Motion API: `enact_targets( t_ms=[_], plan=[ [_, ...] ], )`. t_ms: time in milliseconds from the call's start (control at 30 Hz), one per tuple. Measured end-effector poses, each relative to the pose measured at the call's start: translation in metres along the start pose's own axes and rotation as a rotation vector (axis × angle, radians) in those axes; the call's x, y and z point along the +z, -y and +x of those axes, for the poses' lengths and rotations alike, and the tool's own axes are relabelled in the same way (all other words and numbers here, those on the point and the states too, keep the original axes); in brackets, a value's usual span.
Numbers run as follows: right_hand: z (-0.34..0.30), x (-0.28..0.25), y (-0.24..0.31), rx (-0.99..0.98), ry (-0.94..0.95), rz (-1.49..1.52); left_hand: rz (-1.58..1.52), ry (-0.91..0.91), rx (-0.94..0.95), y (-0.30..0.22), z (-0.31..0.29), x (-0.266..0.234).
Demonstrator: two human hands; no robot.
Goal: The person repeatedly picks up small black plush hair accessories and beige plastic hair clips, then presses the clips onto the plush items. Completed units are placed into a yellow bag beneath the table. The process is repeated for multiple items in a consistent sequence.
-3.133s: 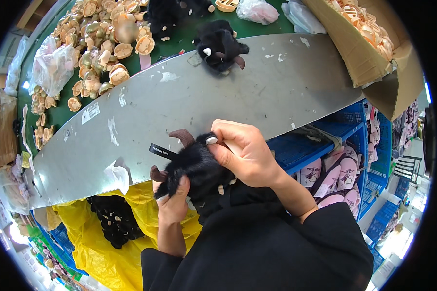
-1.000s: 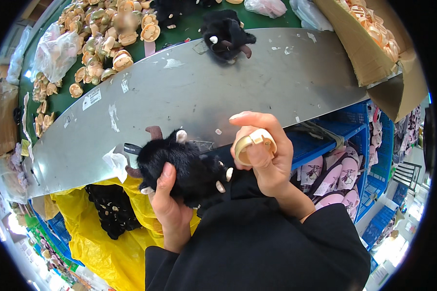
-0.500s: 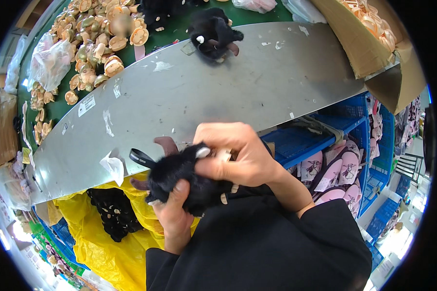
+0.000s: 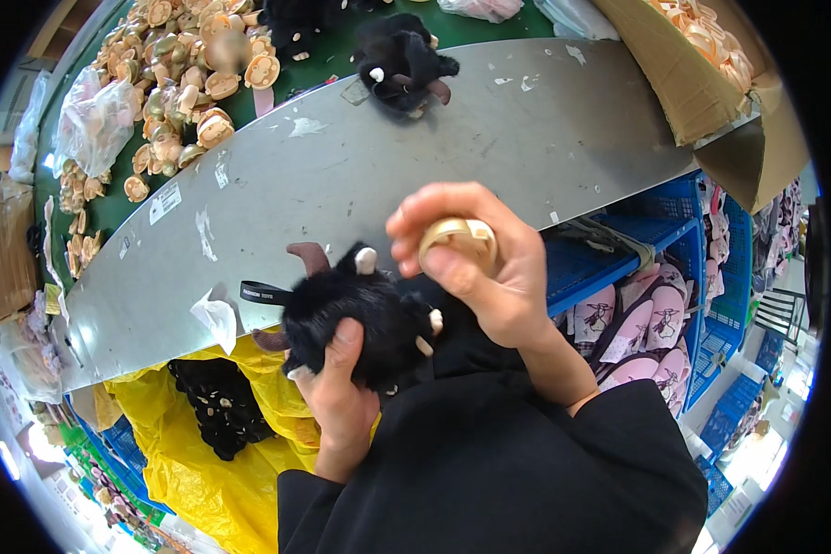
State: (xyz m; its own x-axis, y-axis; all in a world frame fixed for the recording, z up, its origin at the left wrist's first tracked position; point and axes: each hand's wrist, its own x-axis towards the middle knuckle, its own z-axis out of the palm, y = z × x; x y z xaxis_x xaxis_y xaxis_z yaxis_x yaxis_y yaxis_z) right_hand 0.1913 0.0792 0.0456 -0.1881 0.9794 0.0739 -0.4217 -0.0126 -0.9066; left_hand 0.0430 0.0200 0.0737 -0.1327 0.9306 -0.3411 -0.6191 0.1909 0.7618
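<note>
My left hand is closed around a black furry plush toy, its thumb lying across the fur. The toy has brown horn-like pieces, pale paw tips and a black ribbon loop sticking out to the left. Just right of it, raised clear of the fur, my right hand grips a small rounded plastic doll face piece, peach and gold in colour. Its thumb presses on the piece, and its other fingers curl around the far side. The toy's underside is hidden by my left hand.
Beyond the grey metal worktop lies a heap of peach-and-gold face pieces. Another black plush rests on its far edge. A cardboard box stands far right. Blue crates hold pink slippers; a yellow bag holds black plush items.
My right hand has drawn away from the plush toy, up and to the right, with the face piece now in plain view. My left hand keeps the toy in nearly the same place.
</note>
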Motion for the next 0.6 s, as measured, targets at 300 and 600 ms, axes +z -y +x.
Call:
enact_targets(
  t_ms=[300,600],
  plan=[
    [-0.013,0.025,0.016,-0.054,0.081,-0.022,0.022,-0.05,-0.06,0.0,-0.003,-0.009],
    [-0.011,0.014,0.011,0.141,0.141,0.022,0.001,0.129,-0.09,-0.002,-0.003,-0.009]
  ],
)
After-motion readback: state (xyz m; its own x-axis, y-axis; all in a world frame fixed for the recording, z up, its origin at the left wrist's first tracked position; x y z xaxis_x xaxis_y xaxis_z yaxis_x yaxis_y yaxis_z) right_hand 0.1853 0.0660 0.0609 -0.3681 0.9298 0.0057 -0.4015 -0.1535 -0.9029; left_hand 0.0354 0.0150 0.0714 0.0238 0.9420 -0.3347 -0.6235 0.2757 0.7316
